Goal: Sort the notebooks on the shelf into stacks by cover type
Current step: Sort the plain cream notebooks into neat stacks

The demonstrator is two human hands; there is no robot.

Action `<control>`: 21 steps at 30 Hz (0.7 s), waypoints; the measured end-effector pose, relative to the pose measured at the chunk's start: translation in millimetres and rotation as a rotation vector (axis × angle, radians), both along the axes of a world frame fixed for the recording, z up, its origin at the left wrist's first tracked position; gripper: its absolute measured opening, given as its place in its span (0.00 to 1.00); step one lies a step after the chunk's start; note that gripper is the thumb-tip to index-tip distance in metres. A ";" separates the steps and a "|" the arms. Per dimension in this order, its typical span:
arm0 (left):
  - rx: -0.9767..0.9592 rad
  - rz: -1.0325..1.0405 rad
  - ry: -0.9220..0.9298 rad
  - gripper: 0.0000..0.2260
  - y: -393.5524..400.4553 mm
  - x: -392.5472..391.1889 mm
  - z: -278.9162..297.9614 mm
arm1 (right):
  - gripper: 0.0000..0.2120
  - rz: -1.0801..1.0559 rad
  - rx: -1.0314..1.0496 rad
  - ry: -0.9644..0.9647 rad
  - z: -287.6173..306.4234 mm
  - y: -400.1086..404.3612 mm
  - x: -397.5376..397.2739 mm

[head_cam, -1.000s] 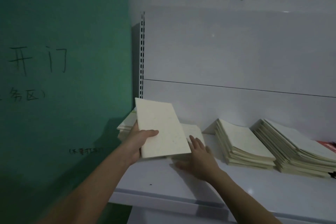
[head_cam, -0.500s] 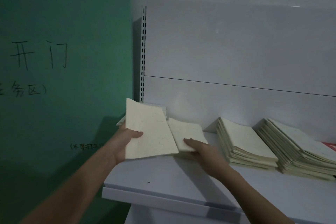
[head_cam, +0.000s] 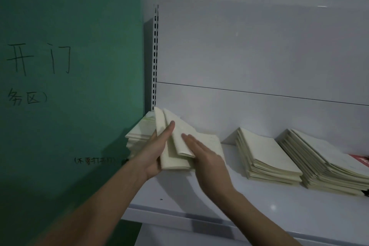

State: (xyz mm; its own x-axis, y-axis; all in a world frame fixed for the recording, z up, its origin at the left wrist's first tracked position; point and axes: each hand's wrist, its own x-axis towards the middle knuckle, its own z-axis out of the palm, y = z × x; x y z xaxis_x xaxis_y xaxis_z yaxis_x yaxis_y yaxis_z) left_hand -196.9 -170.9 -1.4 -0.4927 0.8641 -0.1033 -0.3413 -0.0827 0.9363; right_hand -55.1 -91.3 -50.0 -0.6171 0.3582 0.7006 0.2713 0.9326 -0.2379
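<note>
My left hand (head_cam: 157,150) grips a cream notebook (head_cam: 166,146) tilted up on edge, thumb across its cover. A second cream notebook (head_cam: 181,136) leans against it, and my right hand (head_cam: 203,156) lies on that one with straight fingers. Under my right hand a low stack of notebooks (head_cam: 211,142) lies on the white shelf (head_cam: 199,195). A taller cream stack (head_cam: 139,134) sits at the shelf's far left, behind my left hand. Two more cream stacks lie to the right, the middle stack (head_cam: 265,156) and the right stack (head_cam: 323,162).
A green wall (head_cam: 69,86) with handwritten characters borders the shelf on the left. A slotted upright (head_cam: 155,56) and white back panel (head_cam: 259,56) rise behind the stacks. A red item (head_cam: 361,159) shows at the right edge.
The notebook in my left hand has tipped from nearly flat to steeply on edge. My right hand has lifted a second notebook up against it.
</note>
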 end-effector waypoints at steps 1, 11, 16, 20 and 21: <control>0.011 -0.010 -0.022 0.17 0.6 1.4 0.9 | 0.30 0.021 0.001 -0.017 -0.2 -4.1 -3.2; 0.027 0.148 -0.036 0.15 -22.5 -27.1 0.1 | 0.26 0.162 -0.455 -0.080 10.4 20.2 2.9; 0.039 0.206 -0.108 0.16 -36.1 -41.6 -2.3 | 0.26 -0.175 -0.364 -0.273 -17.2 50.5 -5.5; 0.040 0.206 -0.133 0.15 -43.8 -44.4 -3.5 | 0.35 -0.238 -0.200 -0.613 -37.5 52.2 -12.6; 0.040 0.203 -0.133 0.15 -45.3 -44.9 -4.2 | 0.35 -0.256 -0.149 -0.603 -39.7 52.7 -13.5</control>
State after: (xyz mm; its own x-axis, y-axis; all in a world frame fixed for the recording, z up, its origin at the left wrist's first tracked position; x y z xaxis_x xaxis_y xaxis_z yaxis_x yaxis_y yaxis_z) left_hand -241.9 -216.2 -5.6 -0.6407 0.7537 -0.1464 -0.4339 -0.1982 0.8789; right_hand -68.5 -38.5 -89.8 -0.7676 0.6116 0.1918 0.6052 0.7901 -0.0971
